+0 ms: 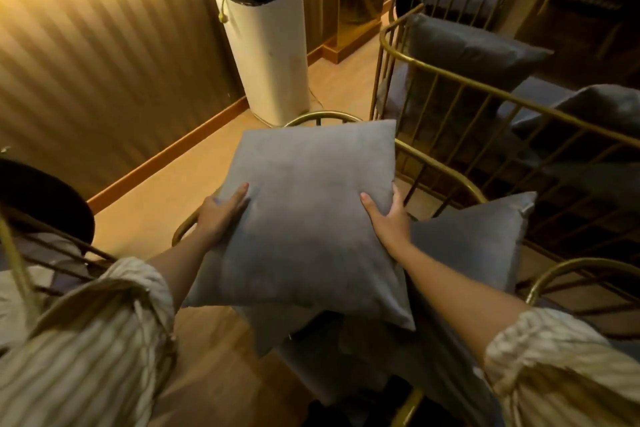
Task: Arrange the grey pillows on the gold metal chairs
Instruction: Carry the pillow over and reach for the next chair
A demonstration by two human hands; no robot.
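Observation:
I hold a square grey pillow (304,218) flat in front of me, above a gold metal chair (322,116) whose curved back rail shows just beyond it. My left hand (221,215) grips the pillow's left edge and my right hand (389,218) grips its right edge. A second grey pillow (474,243) leans upright to the right, partly behind the held one. More grey fabric lies under the held pillow, mostly hidden. Another gold chair (450,73) behind it carries a darker grey pillow (471,52).
A tall white appliance with a black top (270,55) stands on the wooden floor by the ribbed wall. More gold chairs with grey cushions (588,121) line the right side. A dark round tabletop (41,198) and another gold chair frame (20,270) sit at the left.

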